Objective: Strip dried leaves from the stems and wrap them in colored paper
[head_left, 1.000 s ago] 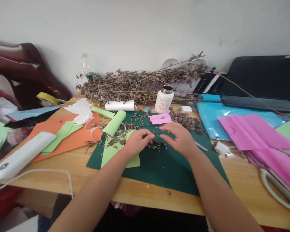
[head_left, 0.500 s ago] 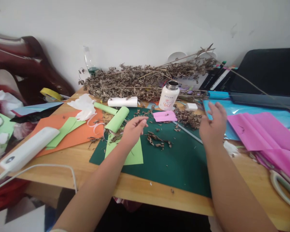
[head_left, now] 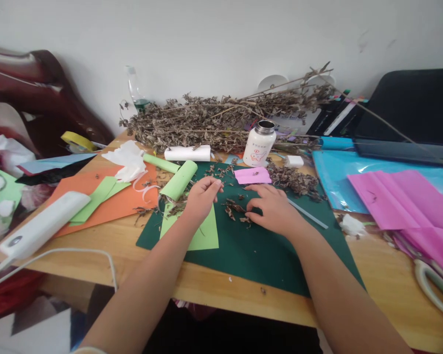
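Note:
My left hand [head_left: 202, 197] hovers above the right side of a light green sheet [head_left: 202, 236], its fingers curled into a pinch. What they hold, if anything, I cannot make out. Beside it on the left is a rolled green paper tube [head_left: 180, 181] with dried bits at its lower end. My right hand [head_left: 272, 208] is open, thumb and fingers parted, at the right end of some crumbled dried leaves [head_left: 233, 207] on the dark green mat [head_left: 265, 265]. Whether it touches them is unclear. A small pink paper strip [head_left: 252, 175] lies just beyond its fingertips.
Bundled dried plants [head_left: 199, 120] line the wall behind an open white bottle [head_left: 259, 145]. A dried leaf heap [head_left: 297, 181] and a clear strip [head_left: 310, 215] are right of my right hand. Scissors [head_left: 426, 275] and pink paper [head_left: 394, 199] lie far right, a power bank [head_left: 46, 223] left.
My right hand has come left and down from beside the blue package to the crumbled leaves on the mat. The left hand has barely shifted.

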`<control>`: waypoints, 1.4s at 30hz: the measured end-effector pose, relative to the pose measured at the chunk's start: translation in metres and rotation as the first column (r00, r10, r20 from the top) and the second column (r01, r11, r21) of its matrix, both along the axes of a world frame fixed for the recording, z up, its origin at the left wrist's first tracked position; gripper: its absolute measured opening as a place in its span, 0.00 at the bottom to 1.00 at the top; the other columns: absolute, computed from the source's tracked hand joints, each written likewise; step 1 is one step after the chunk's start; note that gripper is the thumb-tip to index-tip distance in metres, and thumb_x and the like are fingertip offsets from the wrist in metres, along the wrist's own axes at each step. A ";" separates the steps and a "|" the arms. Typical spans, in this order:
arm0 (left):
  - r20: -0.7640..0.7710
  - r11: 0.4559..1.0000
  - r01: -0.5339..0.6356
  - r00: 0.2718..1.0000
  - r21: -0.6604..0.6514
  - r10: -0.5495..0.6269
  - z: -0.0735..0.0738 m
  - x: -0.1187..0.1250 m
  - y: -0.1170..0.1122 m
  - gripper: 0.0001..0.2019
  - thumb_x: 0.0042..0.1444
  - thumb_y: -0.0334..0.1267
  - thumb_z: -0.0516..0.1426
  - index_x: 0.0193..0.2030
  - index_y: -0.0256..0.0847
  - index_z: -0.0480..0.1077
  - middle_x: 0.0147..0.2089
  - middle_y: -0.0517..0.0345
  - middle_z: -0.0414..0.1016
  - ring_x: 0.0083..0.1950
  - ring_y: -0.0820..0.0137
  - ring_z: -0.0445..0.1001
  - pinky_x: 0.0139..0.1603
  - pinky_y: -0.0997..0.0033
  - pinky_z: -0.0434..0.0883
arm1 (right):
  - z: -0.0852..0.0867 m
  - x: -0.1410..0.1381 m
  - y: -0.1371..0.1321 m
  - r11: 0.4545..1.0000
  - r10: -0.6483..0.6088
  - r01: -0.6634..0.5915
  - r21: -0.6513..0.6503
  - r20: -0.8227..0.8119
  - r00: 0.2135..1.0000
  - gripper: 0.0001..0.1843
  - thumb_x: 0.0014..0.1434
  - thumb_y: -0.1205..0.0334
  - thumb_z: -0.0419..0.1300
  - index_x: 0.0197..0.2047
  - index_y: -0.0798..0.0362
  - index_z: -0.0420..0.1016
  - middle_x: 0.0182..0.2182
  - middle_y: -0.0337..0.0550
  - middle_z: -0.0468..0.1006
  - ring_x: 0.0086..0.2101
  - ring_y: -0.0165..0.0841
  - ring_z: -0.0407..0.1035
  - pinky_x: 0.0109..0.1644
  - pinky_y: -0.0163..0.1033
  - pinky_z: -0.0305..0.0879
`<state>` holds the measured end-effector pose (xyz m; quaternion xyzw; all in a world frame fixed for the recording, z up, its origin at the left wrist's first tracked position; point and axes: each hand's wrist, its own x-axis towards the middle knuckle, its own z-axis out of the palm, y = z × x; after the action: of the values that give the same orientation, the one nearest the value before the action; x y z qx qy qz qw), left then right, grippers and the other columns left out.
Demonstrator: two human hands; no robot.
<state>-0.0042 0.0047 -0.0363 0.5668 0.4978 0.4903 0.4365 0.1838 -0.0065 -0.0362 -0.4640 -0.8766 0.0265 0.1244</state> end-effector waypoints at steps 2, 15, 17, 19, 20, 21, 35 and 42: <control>-0.016 1.000 0.012 1.000 0.010 -0.012 -0.002 0.000 0.000 0.11 0.49 0.41 0.49 0.23 0.37 0.62 0.23 0.63 0.63 0.19 0.81 0.58 0.20 0.80 0.57 | -0.002 -0.001 0.001 1.000 -0.011 0.011 -0.019 0.011 1.000 0.05 0.46 0.60 0.56 0.24 0.49 0.72 0.48 0.45 0.63 0.48 0.45 0.53 0.44 0.55 0.51; -0.295 0.990 0.128 0.950 0.063 -0.104 0.000 0.005 -0.006 0.12 0.50 0.42 0.48 0.36 0.38 0.66 0.31 0.59 0.67 0.29 0.76 0.64 0.31 0.76 0.62 | 0.001 0.000 0.001 0.999 -0.013 0.019 0.034 -0.168 0.986 0.04 0.47 0.65 0.53 0.26 0.51 0.68 0.45 0.44 0.66 0.46 0.41 0.57 0.44 0.49 0.54; -0.348 0.979 0.191 0.924 0.065 -0.157 0.002 0.007 -0.009 0.13 0.49 0.42 0.50 0.39 0.39 0.66 0.34 0.58 0.68 0.31 0.75 0.65 0.33 0.76 0.63 | 0.001 -0.002 0.000 0.999 0.021 -0.012 0.046 -0.195 0.980 0.04 0.47 0.66 0.52 0.27 0.51 0.67 0.44 0.44 0.67 0.45 0.39 0.58 0.45 0.47 0.53; -0.396 0.965 0.255 0.894 0.067 -0.209 0.004 0.008 -0.011 0.12 0.48 0.41 0.51 0.37 0.39 0.67 0.33 0.58 0.68 0.31 0.75 0.65 0.32 0.76 0.63 | 0.003 -0.005 -0.001 0.998 0.046 -0.036 0.049 -0.212 0.976 0.04 0.48 0.66 0.52 0.27 0.51 0.67 0.43 0.43 0.68 0.44 0.38 0.59 0.45 0.46 0.53; -0.415 0.958 0.279 0.881 0.066 -0.228 0.005 0.009 -0.012 0.10 0.48 0.41 0.51 0.33 0.38 0.68 0.32 0.58 0.68 0.30 0.75 0.65 0.32 0.76 0.62 | 0.003 -0.006 -0.001 0.998 0.051 -0.042 0.046 -0.217 0.975 0.04 0.48 0.65 0.52 0.28 0.51 0.68 0.42 0.42 0.68 0.44 0.37 0.59 0.46 0.45 0.53; -0.430 0.954 0.294 0.870 0.060 -0.241 0.005 0.009 -0.012 0.09 0.47 0.41 0.51 0.30 0.38 0.68 0.29 0.59 0.68 0.30 0.75 0.65 0.32 0.76 0.62 | 0.004 -0.006 -0.001 0.998 0.053 -0.046 0.040 -0.223 0.973 0.05 0.49 0.64 0.51 0.29 0.51 0.68 0.42 0.42 0.68 0.43 0.36 0.59 0.46 0.45 0.53; 0.273 0.953 -0.156 0.935 -0.261 0.227 0.005 -0.012 0.007 0.13 0.46 0.42 0.52 0.37 0.38 0.64 0.29 0.60 0.70 0.14 0.84 0.58 0.16 0.81 0.57 | 0.005 0.020 0.007 0.952 -0.103 0.113 -0.286 0.051 0.993 0.09 0.47 0.55 0.53 0.32 0.46 0.70 0.50 0.43 0.61 0.49 0.45 0.52 0.45 0.55 0.51; 0.120 0.985 -0.107 0.985 -0.132 0.123 0.002 -0.005 0.003 0.11 0.48 0.42 0.50 0.35 0.38 0.66 0.35 0.58 0.70 0.20 0.83 0.63 0.21 0.81 0.61 | -0.003 0.007 0.005 0.965 -0.036 0.040 -0.258 0.020 0.999 0.06 0.48 0.59 0.53 0.28 0.48 0.69 0.49 0.42 0.62 0.48 0.42 0.54 0.47 0.53 0.49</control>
<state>-0.0092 0.0076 -0.0342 0.4760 0.5305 0.5181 0.4729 0.1905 -0.0014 -0.0393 -0.4931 -0.8576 0.1347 0.0566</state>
